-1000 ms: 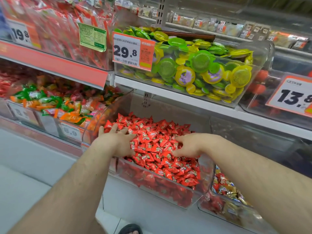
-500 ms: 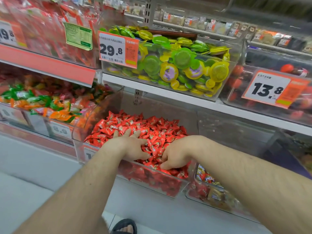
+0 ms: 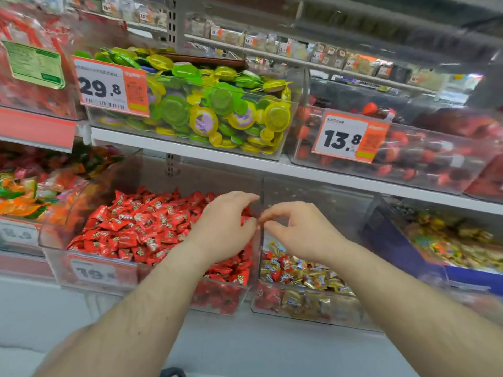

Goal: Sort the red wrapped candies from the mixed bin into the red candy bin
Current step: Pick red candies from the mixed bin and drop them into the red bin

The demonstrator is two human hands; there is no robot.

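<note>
Since half a second ago both hands have lifted off the red pile and shifted toward 3 o'clock, to the wall between the red candy bin [image 3: 89, 257] and the mixed bin [image 3: 307, 303]; I read this as reaching for more strays. Left hand [image 3: 226, 227] and right hand [image 3: 296, 229] hover with fingers loosely curled; whether either pinches anything I cannot tell. Red wrapped candies [image 3: 283, 261] lie at the mixed bin's 9 o'clock edge.

Price tag [image 3: 110, 85] reads "29.8"; another price tag [image 3: 349, 138] reads "13.8".

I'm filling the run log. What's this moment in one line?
left hand over red candy bin | right hand over mixed bin | fingers curled | hold unclear
</note>
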